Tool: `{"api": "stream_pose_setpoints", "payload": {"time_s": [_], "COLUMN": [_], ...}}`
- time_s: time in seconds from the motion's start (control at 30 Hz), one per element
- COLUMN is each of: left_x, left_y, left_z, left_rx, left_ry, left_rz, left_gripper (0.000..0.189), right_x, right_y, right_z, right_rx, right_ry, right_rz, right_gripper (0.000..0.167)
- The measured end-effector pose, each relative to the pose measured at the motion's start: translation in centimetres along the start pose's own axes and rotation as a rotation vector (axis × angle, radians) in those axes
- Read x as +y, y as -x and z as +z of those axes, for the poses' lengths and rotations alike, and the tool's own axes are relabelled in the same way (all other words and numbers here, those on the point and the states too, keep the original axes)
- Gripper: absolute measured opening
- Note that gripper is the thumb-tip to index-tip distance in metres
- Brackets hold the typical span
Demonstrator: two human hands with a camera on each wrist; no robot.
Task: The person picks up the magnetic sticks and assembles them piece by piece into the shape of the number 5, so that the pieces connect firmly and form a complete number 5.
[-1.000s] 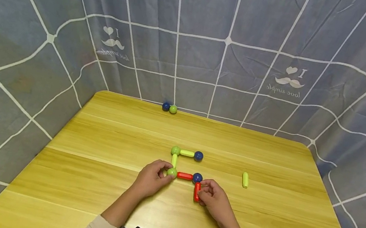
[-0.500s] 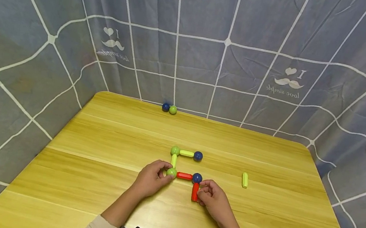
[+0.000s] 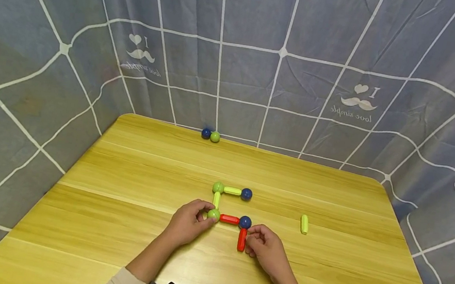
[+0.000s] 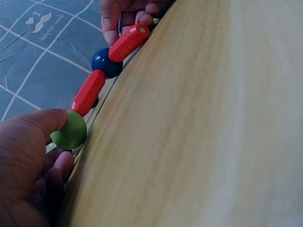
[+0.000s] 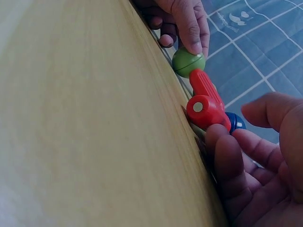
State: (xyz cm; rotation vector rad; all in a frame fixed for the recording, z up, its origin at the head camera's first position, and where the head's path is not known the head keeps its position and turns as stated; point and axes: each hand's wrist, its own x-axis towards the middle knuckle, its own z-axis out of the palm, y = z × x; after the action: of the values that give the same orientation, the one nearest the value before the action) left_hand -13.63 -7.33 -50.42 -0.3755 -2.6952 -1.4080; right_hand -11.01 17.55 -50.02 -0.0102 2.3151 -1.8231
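Note:
A chain of magnetic sticks and balls lies on the table. My left hand (image 3: 189,222) pinches the near green ball (image 3: 214,215) between thumb and fingers. From that ball a red stick (image 3: 229,219) runs right to a blue ball (image 3: 245,222). A second red stick (image 3: 242,240) points from the blue ball toward me. My right hand (image 3: 266,246) is beside this second stick; in the right wrist view its fingertips (image 5: 218,135) touch or nearly touch it, and the thumb stands apart. Behind, a yellow-green stick (image 3: 216,200) joins the near green ball to another green ball (image 3: 218,188).
A yellow-green stick (image 3: 232,191) links the far green ball to a blue ball (image 3: 246,194). One loose yellow-green stick (image 3: 305,225) lies to the right. At the table's back edge sit a blue ball (image 3: 206,133) and a green ball (image 3: 215,136), before a grey curtain (image 3: 246,76).
The second red stick has swung slightly left, into line with the view, below the blue ball. My right fingers have loosened from it. The left hand has stayed on the green ball.

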Motion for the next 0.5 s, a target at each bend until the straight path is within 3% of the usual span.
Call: {"api": "stream_pose_setpoints", "payload": {"time_s": [0.2,0.5], "left_x": [-0.2,-0.3], "left_y": [0.0,0.0], "left_z": [0.1,0.1], "left_rx": [0.004,0.011], "left_ry": [-0.007,-0.004], "left_rz": [0.006,0.012], "left_gripper": [0.024,0.024], "right_x": [0.4,0.5], "right_y": [-0.8,-1.9], "right_z": [-0.3,-0.1], "right_rx": [0.131,0.067], "right_ry": [0.065,0.169], "right_rz": [-0.066,-0.154], "right_gripper": [0.012,0.027]}}
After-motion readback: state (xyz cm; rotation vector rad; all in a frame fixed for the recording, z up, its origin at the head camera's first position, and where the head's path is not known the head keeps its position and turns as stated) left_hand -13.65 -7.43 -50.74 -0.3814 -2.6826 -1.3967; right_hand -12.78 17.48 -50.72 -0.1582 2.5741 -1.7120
